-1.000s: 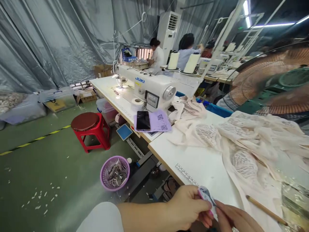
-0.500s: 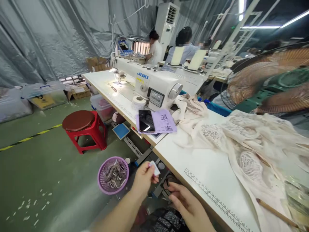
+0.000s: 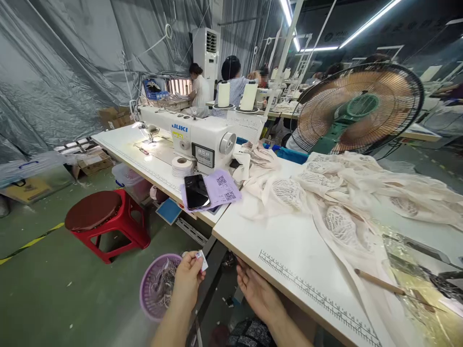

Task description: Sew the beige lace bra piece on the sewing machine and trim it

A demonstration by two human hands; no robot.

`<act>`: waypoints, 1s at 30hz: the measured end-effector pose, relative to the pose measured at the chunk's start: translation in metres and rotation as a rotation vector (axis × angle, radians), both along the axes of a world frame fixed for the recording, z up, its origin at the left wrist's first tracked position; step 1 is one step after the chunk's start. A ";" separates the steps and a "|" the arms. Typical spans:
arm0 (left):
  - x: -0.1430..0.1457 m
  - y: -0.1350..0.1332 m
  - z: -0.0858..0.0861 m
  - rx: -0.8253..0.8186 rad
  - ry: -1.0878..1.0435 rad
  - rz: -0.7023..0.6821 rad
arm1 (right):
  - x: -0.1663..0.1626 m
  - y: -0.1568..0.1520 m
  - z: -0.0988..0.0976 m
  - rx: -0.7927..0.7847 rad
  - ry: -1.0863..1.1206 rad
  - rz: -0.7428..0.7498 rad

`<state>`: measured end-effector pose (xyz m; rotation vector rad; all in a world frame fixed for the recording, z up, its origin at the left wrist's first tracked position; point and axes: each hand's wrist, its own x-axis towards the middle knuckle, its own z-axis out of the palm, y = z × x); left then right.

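Observation:
Between the thumb and fingers of my left hand [image 3: 188,273] is a small white card or label [image 3: 203,260], held in the air in front of the table edge. My right hand [image 3: 257,289] is by the table's front edge, palm turned up and fingers loosely spread, with nothing in it. Beyond the hands, a black phone [image 3: 197,192] lies on a purple printed sheet [image 3: 222,188]. A white sewing machine [image 3: 188,132] stands behind them, its lamp lit. Cream lace garments [image 3: 289,193] are heaped on the table to the right.
A purple basket of scraps [image 3: 146,294] sits on the floor at left, near a red stool [image 3: 123,221]. A large fan [image 3: 358,108] stands behind the table. A wooden stick [image 3: 379,281] and a printed ruler scale [image 3: 311,291] are at right. Several people work farther back.
The view has turned to the right, so the machine and table appear farther left. My left hand still holds the small card. My right hand has turned palm up and its fingers have opened.

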<state>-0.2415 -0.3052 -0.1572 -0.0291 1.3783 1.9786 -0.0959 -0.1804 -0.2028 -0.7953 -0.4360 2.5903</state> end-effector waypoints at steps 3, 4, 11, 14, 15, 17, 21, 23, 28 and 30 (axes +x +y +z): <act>0.003 0.007 -0.002 -0.046 0.106 -0.048 | 0.013 -0.029 -0.005 0.022 -0.035 0.119; 0.005 0.008 -0.002 -0.073 0.181 -0.070 | 0.017 -0.039 -0.005 0.034 -0.053 0.150; 0.022 0.012 0.024 -0.499 1.267 -0.349 | 0.026 -0.063 0.006 0.013 -0.118 0.240; 0.029 0.022 0.039 -0.665 1.517 -0.529 | 0.026 -0.061 0.009 0.019 -0.121 0.239; 0.032 0.027 0.042 -0.718 1.591 -0.573 | 0.025 -0.061 0.010 0.025 -0.122 0.239; 0.035 0.038 0.045 -0.787 1.765 -0.617 | 0.025 -0.061 0.012 0.036 -0.124 0.237; 0.039 0.050 0.042 -0.833 1.984 -0.506 | 0.025 -0.062 0.015 0.039 -0.128 0.226; 0.038 0.049 0.039 -0.876 1.978 -0.441 | 0.024 -0.062 0.015 0.033 -0.149 0.232; 0.030 0.044 0.041 -0.875 2.000 -0.583 | 0.024 -0.061 0.013 0.016 -0.157 0.245; 0.029 0.041 0.045 -0.835 1.999 -0.674 | 0.025 -0.059 0.014 0.026 -0.137 0.258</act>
